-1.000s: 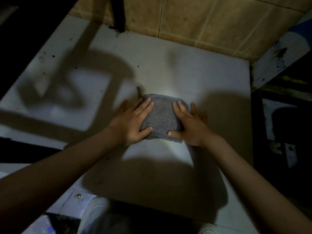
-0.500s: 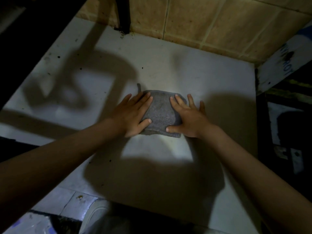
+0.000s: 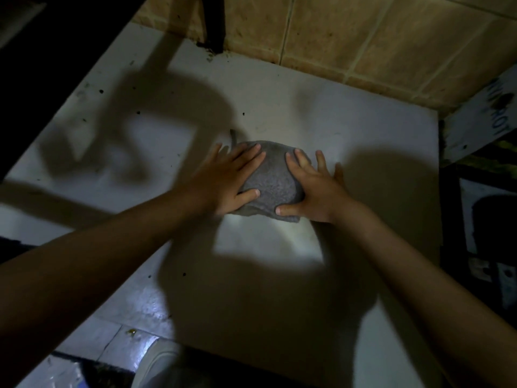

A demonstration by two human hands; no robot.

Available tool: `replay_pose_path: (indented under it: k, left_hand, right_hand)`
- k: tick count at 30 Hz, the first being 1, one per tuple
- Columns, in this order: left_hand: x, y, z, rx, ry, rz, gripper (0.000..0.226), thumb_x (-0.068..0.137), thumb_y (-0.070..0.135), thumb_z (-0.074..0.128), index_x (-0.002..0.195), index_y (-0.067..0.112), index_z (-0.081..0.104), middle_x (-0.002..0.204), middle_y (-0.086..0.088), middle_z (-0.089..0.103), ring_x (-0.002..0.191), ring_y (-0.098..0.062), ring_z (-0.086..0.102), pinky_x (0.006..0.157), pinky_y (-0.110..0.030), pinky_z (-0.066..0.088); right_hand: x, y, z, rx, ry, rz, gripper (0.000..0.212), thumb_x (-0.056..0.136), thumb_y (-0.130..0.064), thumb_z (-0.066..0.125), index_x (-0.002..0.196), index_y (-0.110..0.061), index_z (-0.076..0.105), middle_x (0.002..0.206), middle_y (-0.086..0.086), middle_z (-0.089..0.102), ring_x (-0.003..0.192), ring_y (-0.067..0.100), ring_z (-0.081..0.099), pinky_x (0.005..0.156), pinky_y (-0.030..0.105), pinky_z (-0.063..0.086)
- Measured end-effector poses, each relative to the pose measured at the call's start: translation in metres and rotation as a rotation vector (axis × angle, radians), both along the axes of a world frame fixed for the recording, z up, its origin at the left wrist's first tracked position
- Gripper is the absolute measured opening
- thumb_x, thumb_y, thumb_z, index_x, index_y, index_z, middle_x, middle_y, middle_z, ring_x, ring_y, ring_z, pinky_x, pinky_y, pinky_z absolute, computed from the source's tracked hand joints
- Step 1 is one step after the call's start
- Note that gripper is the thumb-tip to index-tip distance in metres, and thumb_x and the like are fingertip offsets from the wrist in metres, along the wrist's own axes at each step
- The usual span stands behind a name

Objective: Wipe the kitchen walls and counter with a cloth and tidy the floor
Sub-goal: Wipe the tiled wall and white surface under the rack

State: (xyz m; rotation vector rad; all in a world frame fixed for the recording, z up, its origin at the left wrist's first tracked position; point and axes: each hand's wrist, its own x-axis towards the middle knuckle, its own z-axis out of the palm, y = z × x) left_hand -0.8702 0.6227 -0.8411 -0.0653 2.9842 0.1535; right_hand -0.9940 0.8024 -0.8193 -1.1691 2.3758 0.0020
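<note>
Where hands (image 3: 226, 180) (image 3: 313, 189) press, grey cloth (image 3: 271, 180) half hidden — counter (image 3: 363, 130) shadowed.

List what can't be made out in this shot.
- Head view: the cloth sides, covered by the left hand and right hand.
- Counter near part, lost in arm shadows.
- Board lettering at right, cut by the frame edge.
- Top left corner: too dark.

Fuzzy grey cloth (image 3: 272, 182) (terry-like); smooth white counter (image 3: 363, 141); matt wall tiles (image 3: 377, 37).
</note>
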Motion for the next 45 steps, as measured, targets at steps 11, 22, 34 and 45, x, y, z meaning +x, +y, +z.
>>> replay_pose_path:
  k: [11,22,34,45]
  left_hand:
    - [0.031,-0.023,-0.002,-0.048,-0.039,0.219,0.086,0.078,0.066,0.011,0.15,0.021,0.0,0.159,-0.001,0.001,0.146,-0.023,0.006,0.112,-0.052,0.009]
    - [0.067,-0.014,-0.003,0.038,-0.078,0.346,0.092,0.069,0.068,0.0,0.15,0.024,-0.005,0.158,0.003,-0.009,0.146,-0.022,-0.004,0.114,-0.05,0.004]
    - [0.086,-0.007,0.001,0.046,-0.171,0.349,0.093,0.065,0.068,-0.009,0.147,0.025,-0.017,0.157,0.001,-0.018,0.145,-0.019,-0.011,0.115,-0.045,-0.003]
    - [0.091,-0.005,-0.005,0.074,-0.092,0.301,0.089,0.071,0.071,0.002,0.144,0.024,-0.019,0.158,-0.006,-0.013,0.145,-0.027,-0.007,0.114,-0.049,0.007]
  right_hand:
    - [0.013,-0.052,0.002,0.01,0.038,0.131,0.115,0.069,-0.07,0.061,0.15,-0.028,-0.008,0.158,-0.007,-0.012,0.144,0.03,-0.014,0.111,0.059,-0.001]
    - [0.041,-0.056,0.002,-0.03,-0.024,0.174,0.114,0.069,-0.065,0.065,0.15,-0.028,-0.007,0.159,-0.006,-0.011,0.144,0.031,-0.014,0.11,0.059,-0.005]
    - [0.054,-0.048,0.001,-0.082,-0.017,0.2,0.091,0.083,-0.062,0.051,0.15,-0.029,0.0,0.159,-0.007,-0.004,0.144,0.029,-0.012,0.112,0.054,-0.007]
    - [0.056,-0.039,-0.001,-0.067,0.024,0.224,0.097,0.08,-0.065,0.053,0.15,-0.031,-0.007,0.159,-0.007,-0.01,0.144,0.028,-0.016,0.112,0.054,-0.009]
